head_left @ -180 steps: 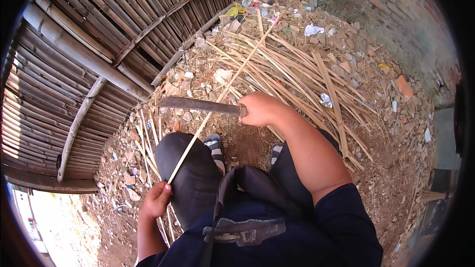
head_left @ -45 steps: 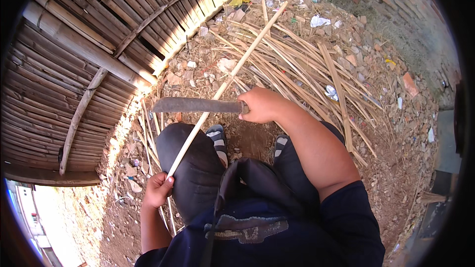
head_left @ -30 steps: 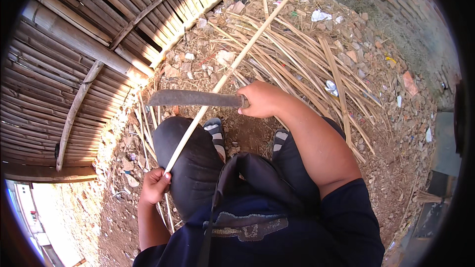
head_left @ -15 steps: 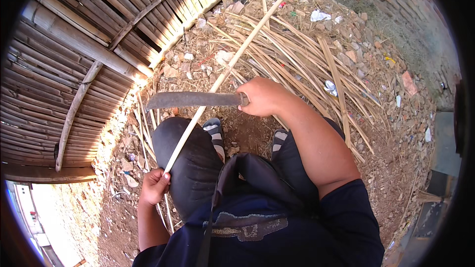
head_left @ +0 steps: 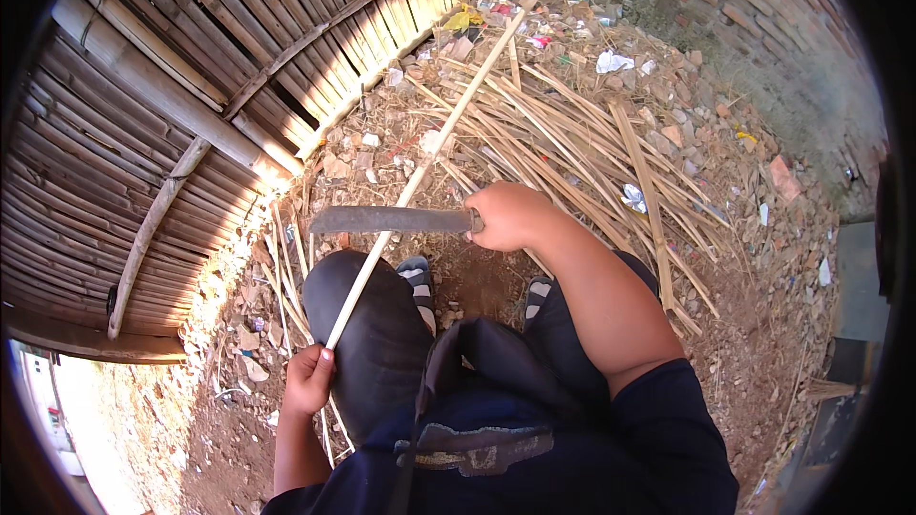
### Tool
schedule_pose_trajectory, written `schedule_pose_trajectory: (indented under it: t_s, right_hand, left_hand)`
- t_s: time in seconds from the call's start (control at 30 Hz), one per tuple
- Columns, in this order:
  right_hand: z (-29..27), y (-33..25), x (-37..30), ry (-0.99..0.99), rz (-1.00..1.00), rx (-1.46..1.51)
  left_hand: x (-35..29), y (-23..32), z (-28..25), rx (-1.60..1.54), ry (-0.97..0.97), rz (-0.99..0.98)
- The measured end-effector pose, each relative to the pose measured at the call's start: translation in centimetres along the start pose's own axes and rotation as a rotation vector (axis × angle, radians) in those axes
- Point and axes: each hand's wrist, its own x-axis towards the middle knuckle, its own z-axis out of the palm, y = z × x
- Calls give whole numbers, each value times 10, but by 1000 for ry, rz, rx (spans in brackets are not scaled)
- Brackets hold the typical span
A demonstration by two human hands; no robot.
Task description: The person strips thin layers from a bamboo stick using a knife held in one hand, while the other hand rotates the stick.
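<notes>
Bamboo strip (head_left: 412, 187) slants over our left knee (head_left: 377, 324), beneath machete (head_left: 391, 220). Our left hand (head_left: 309, 379) closed on near end; our right hand (head_left: 506, 216) wrapped round handle (head_left: 476, 220). Possible fault: strip rolls, blade slips kneeward.

I counted two bare hands, one left hand (head_left: 308, 380) and one right hand (head_left: 515, 217); one dark, broad-bladed metal machete (head_left: 391, 220); one long, pale, straight bamboo strip (head_left: 477, 83) in the grip; two dark-strapped sandals (head_left: 417, 291); one crumpled yellow plastic scrap (head_left: 465, 18); and one loose heap of tan, slender bamboo strips (head_left: 563, 148), well over a dozen, too tangled to number exactly.
</notes>
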Motion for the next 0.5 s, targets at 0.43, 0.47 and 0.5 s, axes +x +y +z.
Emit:
schedule_pose_trajectory:
  t_s: [0.43, 0.47, 0.5]
  right_hand:
    - [-9, -8, -11, 20, 34, -22]
    - [-9, -10, -10, 47, 47, -45]
    - [-5, -12, -11, 46, 50, -45]
  left_hand:
    - [-11, 27, 13, 411, 125, 84]
    - [-11, 30, 14, 470, 146, 86]
    - [-10, 33, 16, 526, 164, 89]
